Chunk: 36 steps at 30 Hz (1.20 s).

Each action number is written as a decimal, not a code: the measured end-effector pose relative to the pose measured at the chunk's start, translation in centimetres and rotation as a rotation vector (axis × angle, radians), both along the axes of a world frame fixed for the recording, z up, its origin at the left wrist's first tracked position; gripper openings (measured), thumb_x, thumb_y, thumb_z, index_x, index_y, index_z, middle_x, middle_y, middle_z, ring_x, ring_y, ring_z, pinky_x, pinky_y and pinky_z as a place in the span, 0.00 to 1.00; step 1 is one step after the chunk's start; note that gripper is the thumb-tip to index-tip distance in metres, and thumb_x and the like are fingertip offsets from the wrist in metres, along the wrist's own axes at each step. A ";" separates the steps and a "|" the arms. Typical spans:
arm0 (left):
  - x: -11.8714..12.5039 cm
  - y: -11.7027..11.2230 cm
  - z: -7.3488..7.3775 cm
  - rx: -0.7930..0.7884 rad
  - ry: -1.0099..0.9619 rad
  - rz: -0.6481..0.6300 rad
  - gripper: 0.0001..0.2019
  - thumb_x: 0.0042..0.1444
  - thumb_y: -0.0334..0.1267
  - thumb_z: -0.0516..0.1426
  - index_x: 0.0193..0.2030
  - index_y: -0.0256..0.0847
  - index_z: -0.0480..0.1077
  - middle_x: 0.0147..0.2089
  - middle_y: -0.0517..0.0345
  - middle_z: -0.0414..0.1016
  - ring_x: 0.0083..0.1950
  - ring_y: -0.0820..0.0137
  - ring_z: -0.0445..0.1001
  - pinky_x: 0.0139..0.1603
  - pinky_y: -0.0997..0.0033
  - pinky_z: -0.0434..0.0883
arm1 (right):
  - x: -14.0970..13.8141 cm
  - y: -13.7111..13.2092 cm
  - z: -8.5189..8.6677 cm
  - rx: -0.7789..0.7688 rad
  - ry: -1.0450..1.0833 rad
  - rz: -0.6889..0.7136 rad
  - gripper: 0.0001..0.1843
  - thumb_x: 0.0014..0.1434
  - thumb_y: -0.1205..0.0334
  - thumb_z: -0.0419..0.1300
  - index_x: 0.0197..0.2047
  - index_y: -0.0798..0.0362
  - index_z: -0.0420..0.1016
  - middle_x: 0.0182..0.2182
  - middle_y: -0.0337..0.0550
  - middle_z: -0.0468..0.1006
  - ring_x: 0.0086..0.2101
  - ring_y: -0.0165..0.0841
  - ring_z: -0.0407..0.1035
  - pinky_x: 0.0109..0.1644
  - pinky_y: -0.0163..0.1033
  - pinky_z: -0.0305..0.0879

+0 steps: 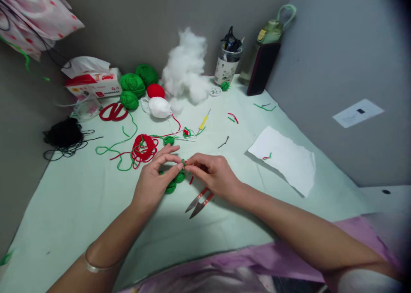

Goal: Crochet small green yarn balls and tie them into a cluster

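Between thumb and forefinger, my left hand (157, 175) pinches a small green crocheted piece (183, 163) with a bit of red on it. The fingertips of my right hand (215, 173) are pressed together at the piece's right edge; what they grip is too small and covered to make out. Just under my left fingers lie green crocheted balls (170, 187), partly hidden by the hand. Thread snips (199, 204) with orange-red handles rest below my right hand, blades apart. A short red yarn scrap (191, 180) lies between the hands.
Behind my hands are tangled red yarn (144, 149), a yellow-handled crochet hook (203, 122), green yarn balls (132, 84), white stuffing (186, 66) and red scissors (113, 112). Black yarn (64, 132) sits left, torn white paper (282, 160) right. A phone (263, 69) leans against a bottle (271, 31).
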<state>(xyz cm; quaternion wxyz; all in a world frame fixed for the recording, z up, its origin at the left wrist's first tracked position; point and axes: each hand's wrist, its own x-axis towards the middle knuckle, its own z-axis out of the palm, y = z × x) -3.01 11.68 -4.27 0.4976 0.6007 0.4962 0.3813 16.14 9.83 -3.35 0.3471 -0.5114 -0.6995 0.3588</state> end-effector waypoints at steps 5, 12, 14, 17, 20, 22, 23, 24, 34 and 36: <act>0.1 -0.2 0.0 -0.058 -0.076 0.011 0.03 0.60 0.42 0.65 0.36 0.49 0.77 0.66 0.56 0.74 0.76 0.57 0.57 0.76 0.45 0.50 | -0.1 -0.3 0.1 0.089 -0.080 0.007 0.06 0.66 0.64 0.61 0.37 0.52 0.78 0.24 0.33 0.76 0.23 0.24 0.62 0.31 0.31 0.56; 0.2 -0.2 0.0 -0.108 -0.099 -0.004 0.05 0.60 0.41 0.64 0.33 0.48 0.75 0.66 0.56 0.73 0.75 0.58 0.59 0.75 0.47 0.52 | 0.0 -0.5 -0.5 0.244 -0.263 0.051 0.10 0.71 0.61 0.56 0.40 0.53 0.78 0.34 0.41 0.83 0.32 0.28 0.73 0.35 0.32 0.59; 0.2 -0.1 0.0 -0.117 -0.100 -0.007 0.05 0.60 0.41 0.64 0.32 0.48 0.74 0.65 0.56 0.74 0.74 0.57 0.61 0.74 0.48 0.52 | 0.1 -0.5 -0.5 0.288 -0.311 0.059 0.12 0.72 0.61 0.54 0.40 0.53 0.78 0.34 0.42 0.84 0.33 0.29 0.74 0.35 0.33 0.59; 0.1 -0.1 0.0 -0.116 -0.107 0.025 0.05 0.59 0.39 0.63 0.32 0.47 0.73 0.58 0.54 0.76 0.70 0.57 0.65 0.71 0.49 0.56 | 0.2 -0.3 -0.3 0.327 -0.346 0.027 0.13 0.71 0.61 0.54 0.38 0.53 0.77 0.33 0.42 0.83 0.32 0.29 0.73 0.33 0.33 0.57; 0.0 -0.1 0.1 -0.115 -0.157 0.056 0.06 0.58 0.36 0.62 0.31 0.47 0.72 0.47 0.56 0.78 0.65 0.59 0.70 0.65 0.54 0.62 | 0.4 -0.2 0.0 0.301 -0.308 -0.003 0.10 0.70 0.63 0.57 0.38 0.53 0.78 0.32 0.41 0.83 0.30 0.28 0.71 0.33 0.33 0.58; 0.1 -0.2 0.3 -0.131 -0.198 0.062 0.06 0.57 0.35 0.62 0.30 0.46 0.72 0.43 0.57 0.77 0.57 0.62 0.74 0.58 0.59 0.67 | 0.5 0.0 0.1 0.268 -0.262 -0.007 0.08 0.69 0.63 0.58 0.39 0.53 0.79 0.32 0.40 0.83 0.29 0.27 0.70 0.34 0.32 0.59; 0.1 -0.2 0.4 -0.145 -0.215 0.063 0.05 0.57 0.34 0.62 0.30 0.45 0.71 0.42 0.58 0.77 0.52 0.64 0.75 0.54 0.61 0.68 | 0.6 0.0 0.1 0.257 -0.242 -0.009 0.07 0.68 0.64 0.59 0.40 0.53 0.79 0.33 0.40 0.83 0.29 0.27 0.70 0.34 0.32 0.59; 0.2 -0.2 0.5 -0.160 -0.230 0.064 0.05 0.57 0.34 0.62 0.31 0.45 0.71 0.41 0.59 0.78 0.48 0.66 0.75 0.50 0.64 0.69 | 0.6 0.0 0.1 0.250 -0.225 -0.012 0.07 0.68 0.64 0.59 0.41 0.53 0.79 0.34 0.40 0.83 0.29 0.27 0.70 0.34 0.32 0.59; 0.5 -0.3 1.7 -0.224 -0.343 0.049 0.09 0.64 0.39 0.55 0.31 0.44 0.67 0.33 0.62 0.76 0.36 0.70 0.71 0.39 0.69 0.66 | 0.6 0.0 0.3 0.177 -0.130 -0.061 0.06 0.66 0.65 0.61 0.41 0.52 0.81 0.31 0.37 0.77 0.26 0.25 0.64 0.33 0.33 0.57; 0.4 -0.2 1.5 -0.158 -0.316 0.045 0.06 0.64 0.39 0.56 0.35 0.45 0.69 0.38 0.62 0.77 0.39 0.70 0.71 0.44 0.69 0.67 | 0.6 0.1 0.5 0.165 -0.111 -0.061 0.06 0.66 0.65 0.62 0.39 0.52 0.81 0.29 0.36 0.75 0.26 0.25 0.63 0.33 0.33 0.57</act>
